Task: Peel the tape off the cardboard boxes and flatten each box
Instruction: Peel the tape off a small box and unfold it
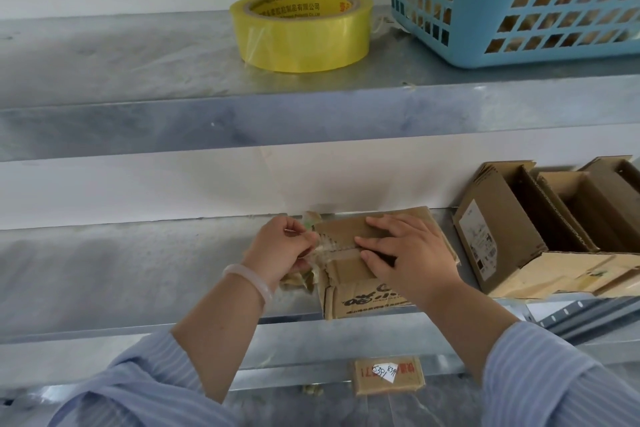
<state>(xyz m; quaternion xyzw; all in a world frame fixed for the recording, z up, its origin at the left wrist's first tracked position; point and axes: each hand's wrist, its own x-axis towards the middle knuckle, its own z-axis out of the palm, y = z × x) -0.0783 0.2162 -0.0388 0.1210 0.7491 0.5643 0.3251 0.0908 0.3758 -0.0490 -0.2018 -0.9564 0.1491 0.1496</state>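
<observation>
A small brown cardboard box (349, 288) with printed lettering on its front sits on the middle metal shelf (138, 267). My right hand (408, 253) lies flat on the box top, fingers straight, pressing it down. My left hand (284, 250) is at the box's left end, fingers curled, pinching a strip of clear tape (322, 246) that runs along the top seam. Crumpled peeled tape (299, 279) bunches under that hand.
Several open cardboard boxes (540, 229) lie on their sides at the shelf's right. The upper shelf holds a yellow tape roll (301, 29) and a blue plastic basket (519, 0). A small labelled box (388, 374) lies on the lower shelf.
</observation>
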